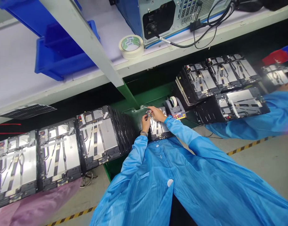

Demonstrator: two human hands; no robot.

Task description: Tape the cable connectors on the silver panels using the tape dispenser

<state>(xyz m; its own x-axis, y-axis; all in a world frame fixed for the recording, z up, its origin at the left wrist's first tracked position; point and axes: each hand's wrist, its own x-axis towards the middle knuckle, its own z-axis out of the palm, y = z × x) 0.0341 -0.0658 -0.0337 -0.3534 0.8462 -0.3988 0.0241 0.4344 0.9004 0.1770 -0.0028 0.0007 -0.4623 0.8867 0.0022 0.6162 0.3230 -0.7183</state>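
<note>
A thin electronic unit (158, 128) with silver plates and a black frame lies in front of me on the green bench. At its upper left corner, my left hand (145, 123) has its fingers closed round a small dark part that I cannot name. My right hand (158, 113) reaches across the unit's top edge, thumb and finger pinched by the same corner. A pale sliver shows near those fingertips, too small to identify. Just right of the unit stands a tape dispenser (175, 107) with a roll of cream tape.
Tall stacks of similar units (99, 135) stand at left, more stacks (200, 80) at right. Above runs a white shelf with a masking tape roll (132, 47), blue bins (64, 53) and a cabled computer case (162, 18). A co-worker's blue sleeve (247, 122) reaches in at right; a pink sleeve (45, 201) shows lower left.
</note>
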